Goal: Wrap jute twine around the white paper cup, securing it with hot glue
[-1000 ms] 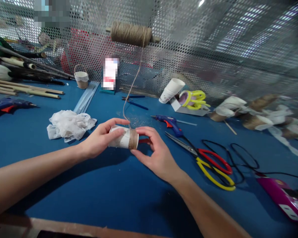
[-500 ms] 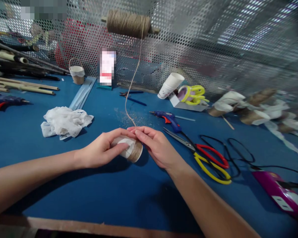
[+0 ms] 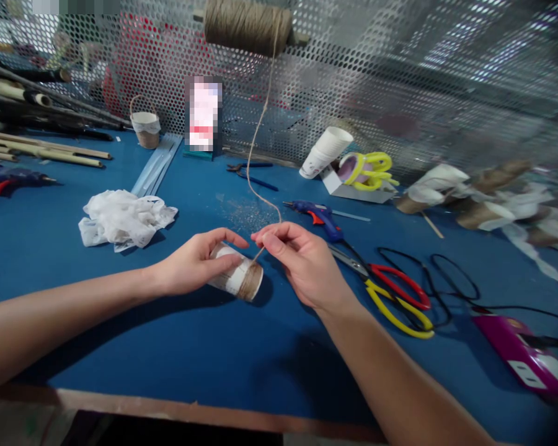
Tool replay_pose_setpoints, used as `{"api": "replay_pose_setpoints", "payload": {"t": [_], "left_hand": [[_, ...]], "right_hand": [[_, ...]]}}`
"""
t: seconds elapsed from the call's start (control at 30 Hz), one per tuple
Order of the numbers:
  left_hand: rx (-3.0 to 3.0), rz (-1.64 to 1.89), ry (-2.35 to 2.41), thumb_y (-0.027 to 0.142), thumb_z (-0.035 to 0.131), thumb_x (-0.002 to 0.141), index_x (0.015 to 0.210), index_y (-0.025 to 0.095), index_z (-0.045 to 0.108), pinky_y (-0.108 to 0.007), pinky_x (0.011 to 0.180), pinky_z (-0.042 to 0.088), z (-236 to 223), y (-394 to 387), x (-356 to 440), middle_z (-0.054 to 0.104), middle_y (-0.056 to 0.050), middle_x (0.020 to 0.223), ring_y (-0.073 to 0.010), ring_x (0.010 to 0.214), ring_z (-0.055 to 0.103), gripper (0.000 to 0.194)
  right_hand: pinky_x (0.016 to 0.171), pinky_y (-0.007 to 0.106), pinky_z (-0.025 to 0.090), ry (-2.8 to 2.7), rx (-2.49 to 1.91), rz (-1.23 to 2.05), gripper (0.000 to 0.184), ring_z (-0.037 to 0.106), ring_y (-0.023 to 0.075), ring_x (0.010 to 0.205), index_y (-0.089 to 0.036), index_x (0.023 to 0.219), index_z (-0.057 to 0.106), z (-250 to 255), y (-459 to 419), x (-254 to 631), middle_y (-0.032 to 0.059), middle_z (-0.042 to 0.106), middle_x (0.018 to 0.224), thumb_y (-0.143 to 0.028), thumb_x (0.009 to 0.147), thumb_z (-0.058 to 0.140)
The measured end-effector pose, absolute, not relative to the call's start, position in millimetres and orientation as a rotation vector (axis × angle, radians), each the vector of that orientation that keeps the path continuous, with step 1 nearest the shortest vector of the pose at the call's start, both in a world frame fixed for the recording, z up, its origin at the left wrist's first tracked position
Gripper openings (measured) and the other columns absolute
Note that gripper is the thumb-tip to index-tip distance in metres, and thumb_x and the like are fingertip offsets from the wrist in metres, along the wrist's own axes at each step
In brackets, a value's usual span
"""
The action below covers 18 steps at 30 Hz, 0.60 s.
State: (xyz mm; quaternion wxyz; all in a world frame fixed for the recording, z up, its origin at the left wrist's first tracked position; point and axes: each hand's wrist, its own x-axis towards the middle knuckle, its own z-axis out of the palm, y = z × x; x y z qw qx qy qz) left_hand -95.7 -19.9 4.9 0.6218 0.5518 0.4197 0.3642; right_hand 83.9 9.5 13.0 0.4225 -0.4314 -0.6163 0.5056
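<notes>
I see scissors partly behind my right hand, glue gun just beyond. Left hand grips cup; right pinches twine, now pulled farther off cup.

Hidden behind left hand: left end of paper cup. Hidden by right hand: blade tips of scissors, short run of twine. Cut by top edge: twine spool. Cut by left edge: glue gun. Blurred: wrapped cups, far right. Pixelated, unreadable: upright screen.
</notes>
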Motion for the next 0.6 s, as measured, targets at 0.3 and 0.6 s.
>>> {"api": "replay_pose_setpoints", "payload": {"t": [0.3, 0.6], "left_hand": [[1.267, 0.813, 1.081, 0.021, 0.055, 0.078, 0.1, 0.013, 0.052, -0.018, 0.051, 0.04, 7, -19, -94, 0.056, 0.002, 0.067, -0.0081, 0.054, 0.049, 0.024], [1.502, 0.862, 0.979, 0.024, 0.051, 0.082, 0.109, 0.016, 0.05, -0.018, 0.052, 0.039, 1, -23, -97, 0.052, 0.003, 0.069, -0.0084, 0.055, 0.047, 0.028]], "right_hand": [[0.081, 0.035, 0.046, -1.72, -0.962, 1.089, 0.015, 0.06, 0.0174, 0.084, -0.023, 0.07, 0.056, 27, -4, 84, 0.0019, 0.064, 0.081, -0.031, 0.08, 0.061], [0.075, 0.034, 0.047, -1.707, -1.097, 1.051, 0.017, 0.06, 0.018, 0.079, -0.021, 0.074, 0.059, 20, 3, 86, 0.0027, 0.065, 0.077, -0.038, 0.078, 0.062]]}}
